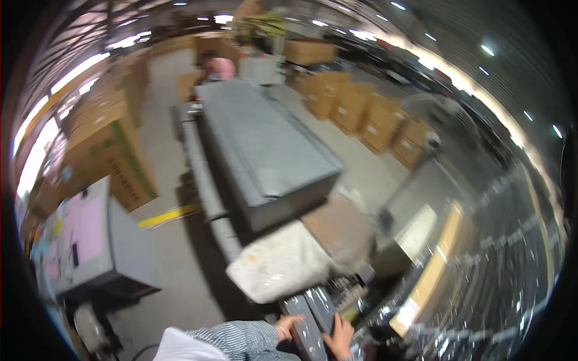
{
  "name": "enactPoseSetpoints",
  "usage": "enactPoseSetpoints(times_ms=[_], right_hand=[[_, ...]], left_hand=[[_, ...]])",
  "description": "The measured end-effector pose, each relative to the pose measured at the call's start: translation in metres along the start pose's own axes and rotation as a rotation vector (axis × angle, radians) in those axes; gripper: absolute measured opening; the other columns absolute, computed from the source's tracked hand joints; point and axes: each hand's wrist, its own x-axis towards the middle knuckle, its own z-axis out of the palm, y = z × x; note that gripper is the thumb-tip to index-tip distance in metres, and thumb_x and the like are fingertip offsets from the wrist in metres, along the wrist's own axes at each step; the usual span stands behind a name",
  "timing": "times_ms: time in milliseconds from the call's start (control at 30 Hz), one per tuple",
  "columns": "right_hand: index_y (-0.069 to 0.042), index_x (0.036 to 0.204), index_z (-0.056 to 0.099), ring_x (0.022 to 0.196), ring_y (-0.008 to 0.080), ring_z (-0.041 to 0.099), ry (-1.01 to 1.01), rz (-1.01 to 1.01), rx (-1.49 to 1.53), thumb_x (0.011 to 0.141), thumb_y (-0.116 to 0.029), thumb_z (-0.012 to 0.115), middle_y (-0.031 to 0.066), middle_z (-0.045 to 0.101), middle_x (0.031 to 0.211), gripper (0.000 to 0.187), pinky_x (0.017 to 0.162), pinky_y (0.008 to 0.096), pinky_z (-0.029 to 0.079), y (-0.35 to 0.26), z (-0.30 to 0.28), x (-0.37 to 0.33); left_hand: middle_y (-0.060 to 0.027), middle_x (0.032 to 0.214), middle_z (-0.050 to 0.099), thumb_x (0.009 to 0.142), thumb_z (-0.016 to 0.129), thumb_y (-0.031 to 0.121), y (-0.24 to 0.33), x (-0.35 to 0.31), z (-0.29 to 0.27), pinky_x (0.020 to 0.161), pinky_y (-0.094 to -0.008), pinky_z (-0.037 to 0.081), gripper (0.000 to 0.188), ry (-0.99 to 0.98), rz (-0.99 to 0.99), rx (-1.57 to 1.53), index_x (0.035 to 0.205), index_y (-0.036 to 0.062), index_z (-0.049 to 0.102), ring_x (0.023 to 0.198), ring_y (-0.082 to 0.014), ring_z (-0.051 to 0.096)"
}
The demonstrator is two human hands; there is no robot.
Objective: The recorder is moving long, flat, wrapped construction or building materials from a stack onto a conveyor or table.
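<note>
At the bottom of the view, two long dark grey pieces (pixel 308 332) in shiny plastic lie side by side, pointing away from me. My left hand (pixel 288 327) is closed round the left edge of the pair. On the right edge, my right hand (pixel 341 338) grips with its thumb and fingers along the side. Just beyond the far ends sits a white, cloth-like bundle (pixel 280 262), with a brown padded piece (pixel 343 231) to its right. Motion blurs the picture, so I cannot tell what the grey pieces are made of.
A long grey block (pixel 271 144) stretches away ahead, with a person (pixel 220 69) at its far end. Cardboard boxes (pixel 108 150) stand left, more cartons (pixel 376 123) right. A grey-white cabinet (pixel 120 240) is near left. Plastic-wrapped dark lengths (pixel 481 283) and a pale wooden strip (pixel 430 265) lie right.
</note>
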Motion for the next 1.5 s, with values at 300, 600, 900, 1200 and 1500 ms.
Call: enactPoseSetpoints(times_ms=[300,600,900,1200,1500], right_hand=[[0.005,0.139,0.038,0.134,0.0405,0.035,0.607,0.199,-0.107,0.072,-0.024,0.077,0.0254,0.035,0.146,0.083,0.111,0.0497,0.027,0.039,-0.097,0.101],[-0.010,0.142,0.039,0.139,0.0466,0.018,0.481,0.918,-0.040,0.060,-0.026,0.077,0.0284,0.015,0.153,0.092,0.105,0.0590,0.023,0.135,-0.081,0.052],[0.005,0.138,0.038,0.134,0.0477,0.027,0.570,0.681,0.044,0.077,-0.020,0.071,0.0335,0.026,0.147,0.075,0.108,0.0508,0.029,0.167,-0.041,0.024],[-0.013,0.138,0.048,0.135,0.0469,0.026,0.208,0.750,-0.230,0.073,-0.021,0.071,0.0345,0.026,0.146,0.069,0.095,0.0553,0.031,0.121,-0.023,0.017],[-0.002,0.123,0.042,0.097,0.0206,0.058,0.657,1.042,1.221,0.080,-0.011,0.073,0.0136,0.057,0.107,0.055,0.084,0.0318,0.048,0.147,0.014,-0.068]], left_hand=[[-0.0130,0.102,0.067,0.095,0.055,0.026,0.028,-0.024,0.025,0.076,-0.0408,0.058,0.029,-0.231,0.106,0.289,0.112,0.0041,0.060,0.092,-0.0259,0.067],[-0.0131,0.122,0.061,0.091,0.066,0.029,0.020,0.043,0.238,0.093,-0.0273,0.045,0.053,-0.450,0.465,0.847,0.133,-0.0011,0.050,0.112,-0.0159,0.056],[-0.0086,0.109,0.067,0.093,0.062,0.039,0.082,0.132,0.312,0.081,-0.0379,0.056,0.045,-0.647,0.054,0.630,0.122,0.0046,0.057,0.095,-0.0202,0.067],[-0.0077,0.117,0.066,0.092,0.049,0.060,0.037,0.126,0.241,0.092,-0.0414,0.049,0.063,-0.596,-0.166,0.396,0.125,0.0077,0.058,0.106,-0.0238,0.062],[-0.0082,0.130,0.057,0.098,0.035,0.059,-0.026,0.063,0.155,0.098,-0.0426,0.046,0.064,-0.594,-0.124,0.308,0.140,0.0107,0.043,0.114,-0.0255,0.057]])
